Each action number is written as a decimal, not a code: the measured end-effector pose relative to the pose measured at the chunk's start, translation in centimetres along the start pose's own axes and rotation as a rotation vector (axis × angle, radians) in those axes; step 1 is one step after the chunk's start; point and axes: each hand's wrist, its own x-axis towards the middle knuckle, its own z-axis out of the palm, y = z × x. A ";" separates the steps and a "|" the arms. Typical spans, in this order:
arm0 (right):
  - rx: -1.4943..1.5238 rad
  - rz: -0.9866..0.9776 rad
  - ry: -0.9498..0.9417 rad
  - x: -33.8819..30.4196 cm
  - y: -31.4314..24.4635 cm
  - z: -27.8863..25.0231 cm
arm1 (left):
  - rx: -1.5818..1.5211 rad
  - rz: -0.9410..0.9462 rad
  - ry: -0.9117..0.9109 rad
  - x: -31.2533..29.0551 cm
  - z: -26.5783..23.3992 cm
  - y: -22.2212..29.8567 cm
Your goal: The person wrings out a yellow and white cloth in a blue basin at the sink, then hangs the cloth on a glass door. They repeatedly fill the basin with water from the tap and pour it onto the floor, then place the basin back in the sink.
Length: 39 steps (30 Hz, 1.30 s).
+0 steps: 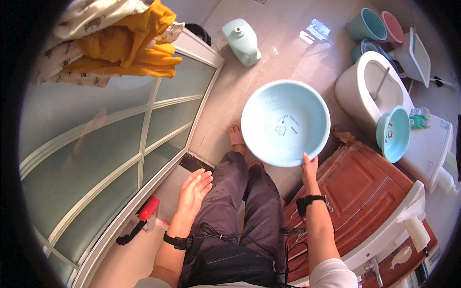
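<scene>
A wide light-blue plastic basin with a small cartoon print inside hangs in front of me over the tiled floor. My right hand grips its near right rim, thumb over the edge and the other fingers out of sight beneath. Nothing else holds the basin up. My left hand is held above my left thigh, palm turned up and fingers apart, with nothing in it. It stays clear of the basin. No water shows inside the basin.
A framed glass door stands at left, with yellow clothing draped on top. A pale green squatting jug-like container sits ahead. At right are a toilet, a smaller basin, buckets and a reddish wooden cabinet.
</scene>
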 end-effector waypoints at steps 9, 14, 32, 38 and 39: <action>-0.122 -0.073 0.185 -8.3 7.5 -9.8 | 0.071 -0.042 -0.100 0.2 3.1 0.8; 0.008 0.343 0.412 -10.2 6.0 -8.4 | 0.063 -0.063 -0.128 0.1 3.9 1.8; -0.433 0.240 0.636 9.7 -15.3 6.3 | -0.020 -0.018 -0.088 1.2 1.3 6.6; -0.252 0.059 0.514 0.9 -15.2 1.8 | 0.010 0.039 -0.188 -0.8 4.3 9.0; -0.165 0.113 0.468 -0.8 -15.9 0.7 | 0.028 0.054 -0.206 -1.3 5.1 9.6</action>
